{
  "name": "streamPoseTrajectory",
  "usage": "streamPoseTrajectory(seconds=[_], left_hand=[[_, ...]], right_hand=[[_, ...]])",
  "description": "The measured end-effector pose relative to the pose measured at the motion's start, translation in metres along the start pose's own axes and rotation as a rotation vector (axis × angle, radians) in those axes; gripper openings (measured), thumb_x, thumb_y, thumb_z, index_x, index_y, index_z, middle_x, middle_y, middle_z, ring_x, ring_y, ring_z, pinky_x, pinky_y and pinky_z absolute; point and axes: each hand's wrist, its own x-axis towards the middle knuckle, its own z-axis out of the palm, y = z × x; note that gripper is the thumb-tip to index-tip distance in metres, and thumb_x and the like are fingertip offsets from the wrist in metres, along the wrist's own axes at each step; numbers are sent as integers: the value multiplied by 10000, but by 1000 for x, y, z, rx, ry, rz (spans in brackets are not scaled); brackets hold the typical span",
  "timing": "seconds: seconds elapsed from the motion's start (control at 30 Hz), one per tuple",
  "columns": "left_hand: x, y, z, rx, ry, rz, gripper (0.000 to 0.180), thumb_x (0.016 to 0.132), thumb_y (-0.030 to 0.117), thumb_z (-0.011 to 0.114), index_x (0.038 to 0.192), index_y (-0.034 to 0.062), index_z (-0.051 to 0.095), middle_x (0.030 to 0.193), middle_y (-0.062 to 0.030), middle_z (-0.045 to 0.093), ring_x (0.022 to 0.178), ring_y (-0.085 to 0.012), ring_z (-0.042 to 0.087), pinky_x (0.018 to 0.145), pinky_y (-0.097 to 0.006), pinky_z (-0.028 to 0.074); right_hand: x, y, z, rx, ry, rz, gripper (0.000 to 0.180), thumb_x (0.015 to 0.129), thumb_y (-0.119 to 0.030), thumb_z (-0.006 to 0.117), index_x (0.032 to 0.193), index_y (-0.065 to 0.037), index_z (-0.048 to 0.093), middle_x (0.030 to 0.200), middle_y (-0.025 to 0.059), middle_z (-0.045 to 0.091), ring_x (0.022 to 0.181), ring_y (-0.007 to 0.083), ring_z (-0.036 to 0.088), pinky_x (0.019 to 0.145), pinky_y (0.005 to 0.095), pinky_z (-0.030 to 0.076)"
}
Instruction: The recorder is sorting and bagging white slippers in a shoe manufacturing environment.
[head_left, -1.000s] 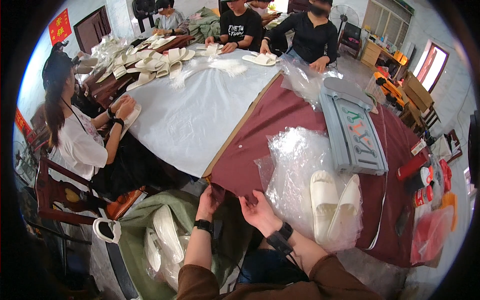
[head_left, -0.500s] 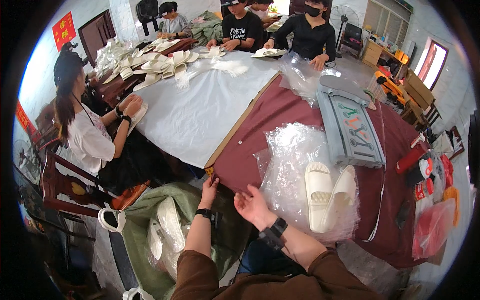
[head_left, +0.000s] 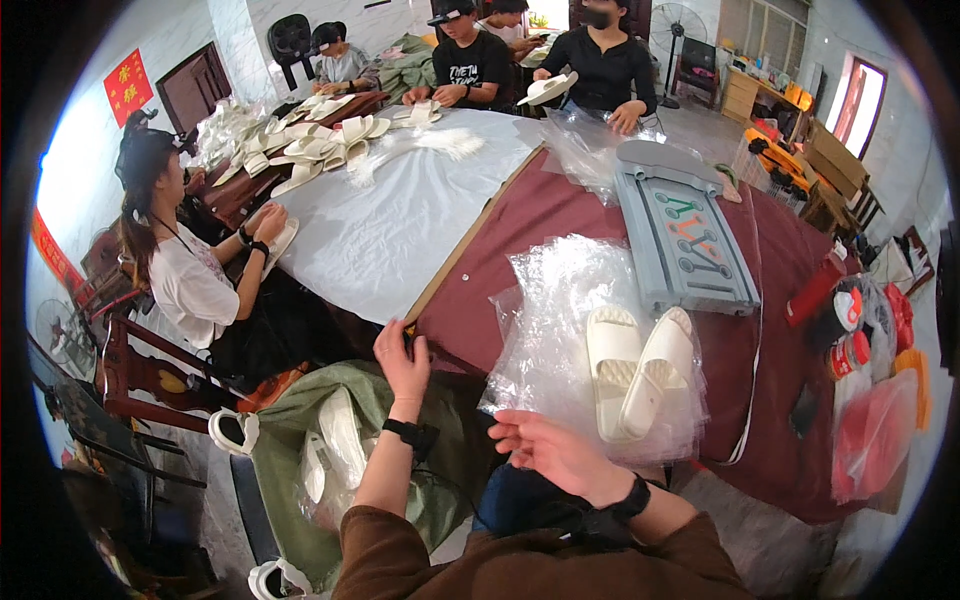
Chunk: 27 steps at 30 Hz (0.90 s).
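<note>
My left hand rests at the near corner of the maroon tablecloth, fingers apart and holding nothing. Its fingertips reach the table edge. My right hand hovers just in front of the table, fingers stretched out and empty. Beside it lies a spread of clear plastic bags. On those bags sit two cream slippers, one flat and the other angled against it. Below my left forearm a green woven sack gapes, with bagged white slippers inside.
A grey plastic case stands behind the slippers. Red bottles and bags crowd the right side. Loose slippers are heaped at the far left. Several co-workers sit around the table; a wooden chair stands left.
My left hand has moved up along the table edge and its fingers have spread. My right hand has drawn back toward me. Across the table, a co-worker has lifted a slipper.
</note>
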Motion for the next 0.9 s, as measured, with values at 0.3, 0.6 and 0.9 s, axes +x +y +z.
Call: streamPoseTrajectory(seconds=[0.3, 0.6, 0.9], left_hand=[[13, 38, -8, 203, -330, 60, 482, 822, 348, 726, 1191, 48, 646, 1347, -233, 527, 1251, -450, 457, 1010, -514, 411], [-15, 252, -36, -475, -669, 180, 366, 813, 168, 760, 1140, 41, 657, 1112, -160, 634, 955, -297, 620, 707, -356, 537], [-67, 297, -22, -180, -700, 278, 1168, 631, 561, 844, 1467, -32, 286, 1361, -394, 397, 1177, -561, 477, 989, -509, 453]], right_hand=[[-129, -62, -17, -1052, 349, -611, 252, 921, -133, 646, 1153, -35, 656, 991, 14, 683, 832, 83, 605, 710, 237, 474], [-121, -76, -129, -1342, 1131, -624, 563, 819, -220, 749, 1307, -37, 536, 890, 91, 667, 760, 200, 653, 672, 330, 517], [-80, -91, -104, -1683, 1356, -763, 384, 763, -216, 713, 1116, -107, 607, 803, 125, 655, 817, 332, 651, 690, 466, 510]])
